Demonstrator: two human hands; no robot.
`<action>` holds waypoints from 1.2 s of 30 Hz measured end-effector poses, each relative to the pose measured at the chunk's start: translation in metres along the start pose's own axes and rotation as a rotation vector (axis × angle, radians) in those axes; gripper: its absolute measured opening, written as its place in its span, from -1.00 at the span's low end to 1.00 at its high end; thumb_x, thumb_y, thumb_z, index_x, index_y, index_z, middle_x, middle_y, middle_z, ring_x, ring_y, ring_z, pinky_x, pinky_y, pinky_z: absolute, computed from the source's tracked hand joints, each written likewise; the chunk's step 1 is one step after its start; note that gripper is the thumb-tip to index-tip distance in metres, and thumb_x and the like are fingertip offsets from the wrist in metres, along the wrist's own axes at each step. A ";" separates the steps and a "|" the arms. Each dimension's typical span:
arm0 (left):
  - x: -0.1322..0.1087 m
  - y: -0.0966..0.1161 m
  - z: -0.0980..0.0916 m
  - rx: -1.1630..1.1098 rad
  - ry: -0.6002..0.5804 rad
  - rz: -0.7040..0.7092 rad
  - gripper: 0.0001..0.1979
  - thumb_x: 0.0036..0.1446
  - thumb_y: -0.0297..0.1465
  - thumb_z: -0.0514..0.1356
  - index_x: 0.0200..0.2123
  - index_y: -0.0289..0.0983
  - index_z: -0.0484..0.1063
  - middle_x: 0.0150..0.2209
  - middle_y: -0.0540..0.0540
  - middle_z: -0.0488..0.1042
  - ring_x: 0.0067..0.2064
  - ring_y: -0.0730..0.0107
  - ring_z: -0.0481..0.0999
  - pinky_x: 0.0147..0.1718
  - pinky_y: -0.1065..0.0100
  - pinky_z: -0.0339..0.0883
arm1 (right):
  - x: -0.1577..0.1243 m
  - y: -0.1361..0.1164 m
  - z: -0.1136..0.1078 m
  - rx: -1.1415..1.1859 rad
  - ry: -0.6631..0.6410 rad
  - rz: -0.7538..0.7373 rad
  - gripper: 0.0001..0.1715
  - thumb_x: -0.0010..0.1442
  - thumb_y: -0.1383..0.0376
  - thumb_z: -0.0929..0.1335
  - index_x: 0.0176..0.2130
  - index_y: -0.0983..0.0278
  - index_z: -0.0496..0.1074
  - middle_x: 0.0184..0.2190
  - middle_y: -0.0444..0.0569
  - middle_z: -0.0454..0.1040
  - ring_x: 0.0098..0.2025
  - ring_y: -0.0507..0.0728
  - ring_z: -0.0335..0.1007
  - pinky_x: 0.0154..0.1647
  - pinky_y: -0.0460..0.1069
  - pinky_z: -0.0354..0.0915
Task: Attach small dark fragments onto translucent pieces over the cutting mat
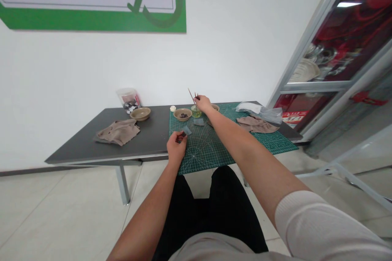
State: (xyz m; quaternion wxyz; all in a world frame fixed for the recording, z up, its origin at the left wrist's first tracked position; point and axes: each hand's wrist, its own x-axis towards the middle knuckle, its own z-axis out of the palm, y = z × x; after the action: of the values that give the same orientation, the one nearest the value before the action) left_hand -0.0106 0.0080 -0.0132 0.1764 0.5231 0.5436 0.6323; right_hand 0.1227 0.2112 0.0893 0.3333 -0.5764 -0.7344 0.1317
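Near the front edge of the bench (pixel 153 138), the left hand (pixel 177 147), fingers closed, grips a grey patch (pixel 187 130) over the left edge of the green mat (pixel 211 142). Beyond lie a second patch (pixel 199 122), a bowl (pixel 183 119) of dark pieces (pixel 183 116) and a glass jar (pixel 196 113) of thin sticks (pixel 191 95). The right hand's (pixel 203 103) fingers are bent at the sticks; whether they grip cannot be told. By the back edge, left of the mat, a clear tub (pixel 124 94) holds dark and white pieces (pixel 131 105); its red label (pixel 136 98) is illegible.
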 end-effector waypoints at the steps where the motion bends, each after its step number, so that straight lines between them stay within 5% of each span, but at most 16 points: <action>1: 0.000 -0.001 0.000 -0.003 -0.006 -0.001 -0.84 -0.01 -0.37 0.27 -0.30 -0.24 0.46 -0.42 0.01 0.47 -0.39 0.44 0.45 -0.30 0.38 0.36 | 0.001 0.000 -0.002 -0.020 0.014 0.004 -0.67 0.30 0.20 0.28 -0.11 0.33 0.53 -0.10 0.14 0.56 0.00 0.17 0.47 0.01 -0.02 0.27; 5: 0.000 -0.001 0.001 -0.044 -0.034 -0.007 -0.73 -0.01 -0.41 0.26 -0.17 -0.22 0.45 -0.36 0.00 0.50 -0.37 0.44 0.47 -0.26 0.36 0.39 | 0.007 0.004 -0.012 -0.039 0.072 0.001 -0.68 0.28 0.20 0.31 -0.10 0.34 0.54 -0.10 0.13 0.56 0.00 0.18 0.46 0.03 -0.02 0.26; 19: 0.000 -0.001 0.000 -0.003 -0.031 -0.011 -0.75 0.02 -0.30 0.29 -0.20 -0.25 0.48 -0.38 -0.03 0.50 -0.35 0.40 0.47 -0.27 0.33 0.38 | 0.002 0.019 -0.029 0.122 0.135 0.006 -0.72 0.28 0.18 0.30 -0.30 0.33 0.49 -0.31 0.09 0.58 -0.14 0.16 0.52 0.01 0.01 0.31; 25: 0.003 -0.001 0.001 -0.051 -0.005 -0.066 -0.72 0.00 -0.30 0.28 -0.19 -0.26 0.45 -0.37 -0.04 0.51 -0.37 0.39 0.50 -0.28 0.32 0.40 | -0.006 0.037 -0.053 0.441 0.362 0.064 -0.69 0.30 0.13 0.26 -0.33 0.30 0.39 -0.44 -0.03 0.53 -0.40 0.07 0.52 -0.19 0.00 0.43; 30: 0.005 0.002 0.001 -0.094 0.019 -0.064 -0.73 -0.04 -0.31 0.30 -0.23 -0.24 0.41 -0.41 -0.01 0.49 -0.39 0.41 0.49 -0.32 0.35 0.40 | -0.035 0.040 -0.068 0.879 0.468 0.122 -0.73 0.25 0.15 0.34 -0.34 0.30 0.31 -0.50 -0.12 0.47 -0.51 0.01 0.46 -0.36 -0.04 0.48; 36: 0.008 0.004 0.000 -0.113 0.002 -0.096 -0.70 -0.08 -0.30 0.32 -0.25 -0.26 0.42 -0.43 -0.01 0.49 -0.40 0.42 0.48 -0.33 0.36 0.40 | -0.106 0.032 -0.059 1.279 0.325 0.224 -0.73 0.08 0.25 0.48 -0.33 0.30 0.34 -0.48 -0.13 0.51 -0.43 -0.01 0.49 -0.32 -0.11 0.51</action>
State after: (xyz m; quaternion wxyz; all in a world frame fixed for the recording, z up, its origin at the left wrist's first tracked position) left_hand -0.0125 0.0128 -0.0064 0.2354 0.4850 0.5318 0.6531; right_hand 0.1972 0.1106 0.0785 0.6999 -0.3505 -0.3877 0.4867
